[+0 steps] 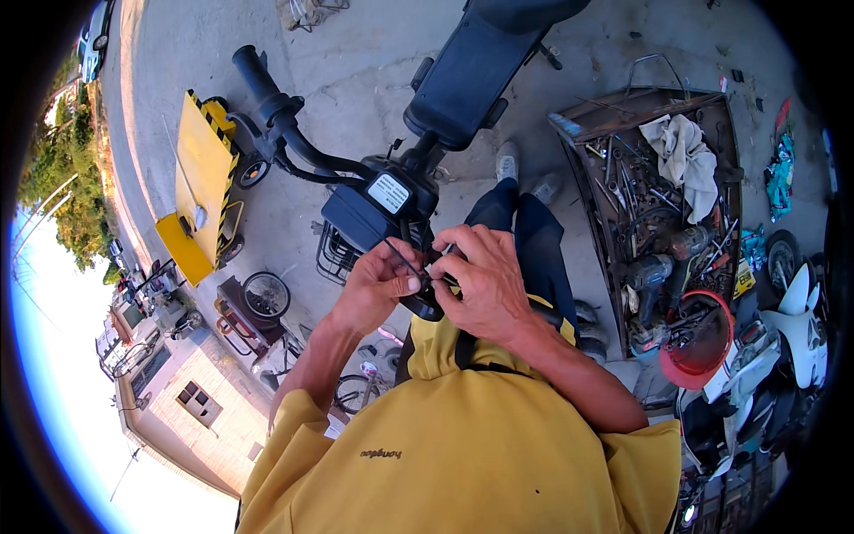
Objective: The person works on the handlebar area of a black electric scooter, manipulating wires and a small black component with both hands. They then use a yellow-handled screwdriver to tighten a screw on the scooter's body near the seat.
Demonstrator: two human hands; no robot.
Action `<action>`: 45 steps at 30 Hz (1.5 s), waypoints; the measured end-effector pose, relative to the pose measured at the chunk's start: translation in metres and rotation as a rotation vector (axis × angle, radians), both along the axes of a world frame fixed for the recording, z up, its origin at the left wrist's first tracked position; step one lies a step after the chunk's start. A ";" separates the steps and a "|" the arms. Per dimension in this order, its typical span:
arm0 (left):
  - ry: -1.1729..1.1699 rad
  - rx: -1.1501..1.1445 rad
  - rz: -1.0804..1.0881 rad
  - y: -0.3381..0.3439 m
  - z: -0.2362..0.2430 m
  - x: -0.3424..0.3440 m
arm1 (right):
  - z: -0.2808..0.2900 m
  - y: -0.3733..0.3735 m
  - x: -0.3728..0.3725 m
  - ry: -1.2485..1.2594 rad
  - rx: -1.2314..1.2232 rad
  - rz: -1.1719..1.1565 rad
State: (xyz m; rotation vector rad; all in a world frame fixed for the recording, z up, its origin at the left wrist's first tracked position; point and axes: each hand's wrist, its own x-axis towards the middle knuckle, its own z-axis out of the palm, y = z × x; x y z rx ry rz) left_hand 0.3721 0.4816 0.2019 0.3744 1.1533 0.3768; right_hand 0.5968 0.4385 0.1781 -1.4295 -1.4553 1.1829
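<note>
A black electric two-wheeler stands before me, with its handlebar [320, 162], seat [459, 76] and a dark box [352, 216] over a wire basket [332, 260]. A display or label plate [389, 194] sits at the bar's centre. My left hand [378, 289] pinches a thin dark cable [397, 254] just below the box. My right hand [476, 280] is beside it, fingers bent and pressed round small dark parts at the handlebar; what exactly they grip is mostly hidden by the fingers.
A metal tool tray [569, 127] with wrenches, rags and power drills lies to my right, beside a red basin [693, 369] and white scooter panels [792, 338]. A yellow cart [203, 169] and parked bikes [265, 294] stand left, near a road and a building.
</note>
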 end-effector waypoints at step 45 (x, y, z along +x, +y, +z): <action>0.177 0.462 0.062 -0.064 0.085 -0.052 | 0.094 -0.051 -0.064 0.436 -0.357 -0.047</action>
